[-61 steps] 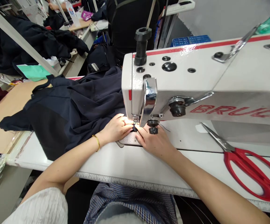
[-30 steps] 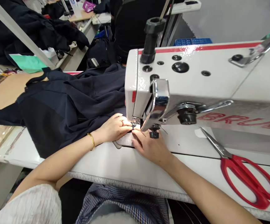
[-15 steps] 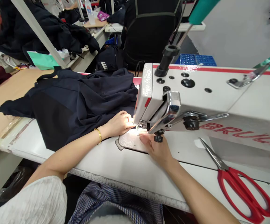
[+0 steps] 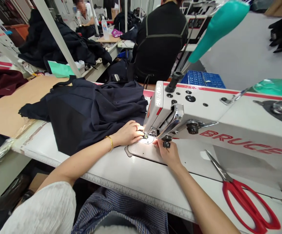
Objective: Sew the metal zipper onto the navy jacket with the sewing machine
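Both hands are right up at the needle of the white sewing machine point(image 4: 204, 113). The left hand point(image 4: 128, 132) lies on the edge of the dark navy garment point(image 4: 94, 107), fingers curled and pinching a small dark bit right at the presser foot point(image 4: 146, 136). The right hand point(image 4: 167, 152) rests flat and loose on the metal plate point(image 4: 141, 151) just beside the foot, gripping nothing that I can see (fingertips are partly hidden under the machine head). The rest of the garment is heaped to the left across the white table point(image 4: 121, 172). Red-handled scissors point(image 4: 243, 195) lie well off to the right. The only container is a blue crate point(image 4: 204, 78) behind the machine, and I can't tell what's in it.
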A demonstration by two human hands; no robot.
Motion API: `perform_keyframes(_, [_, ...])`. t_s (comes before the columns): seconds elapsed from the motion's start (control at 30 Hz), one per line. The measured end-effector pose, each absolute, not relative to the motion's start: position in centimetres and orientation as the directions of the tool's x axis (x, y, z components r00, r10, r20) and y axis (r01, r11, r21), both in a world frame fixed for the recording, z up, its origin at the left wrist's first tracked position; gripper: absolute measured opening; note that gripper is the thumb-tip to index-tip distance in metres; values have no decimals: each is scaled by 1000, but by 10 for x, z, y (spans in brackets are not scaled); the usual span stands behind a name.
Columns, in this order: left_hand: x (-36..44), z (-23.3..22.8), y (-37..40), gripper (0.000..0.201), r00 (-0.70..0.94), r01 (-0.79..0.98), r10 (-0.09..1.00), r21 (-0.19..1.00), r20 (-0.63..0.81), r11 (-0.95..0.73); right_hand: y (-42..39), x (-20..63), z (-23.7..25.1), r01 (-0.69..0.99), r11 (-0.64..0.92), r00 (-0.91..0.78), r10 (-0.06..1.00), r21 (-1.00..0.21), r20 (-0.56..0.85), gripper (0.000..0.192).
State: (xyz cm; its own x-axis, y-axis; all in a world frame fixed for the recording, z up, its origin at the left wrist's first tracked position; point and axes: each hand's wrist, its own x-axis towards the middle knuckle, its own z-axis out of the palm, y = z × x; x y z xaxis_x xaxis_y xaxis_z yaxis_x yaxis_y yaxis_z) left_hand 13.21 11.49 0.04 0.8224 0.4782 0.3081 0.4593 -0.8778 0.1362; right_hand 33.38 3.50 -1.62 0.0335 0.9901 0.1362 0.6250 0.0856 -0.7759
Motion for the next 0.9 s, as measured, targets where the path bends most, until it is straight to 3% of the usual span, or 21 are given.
perform_keyframes(0.1, [129,-4,118,35,614,641,720,326,325,-694,35,333,-16,633,95,24,990,-769,142,48])
perform_keyframes(0.2, [123,-9,120,52,476,722,827,404,299,-562,36,334,-16,648,93,24,990,-756,142,52])
perform_keyframes(0.4, [81,-3,84,47,457,724,851,447,259,-525,21,324,-5,705,106,-33,993,-702,117,43])
perform_keyframes(0.57, [32,8,21,44,435,609,888,678,148,-412,-17,284,-7,694,285,-200,958,-662,204,27])
perform_keyframes(0.7, [18,14,-2,51,447,511,893,806,46,-297,-40,249,-9,732,409,-330,913,-545,242,38])
perform_keyframes(0.83, [19,23,-5,45,603,520,798,755,8,-400,-59,258,0,660,568,-531,816,-492,229,33])
perform_keyframes(0.9, [23,29,-11,45,664,552,748,658,26,-513,-72,293,8,713,519,-480,851,-471,212,31])
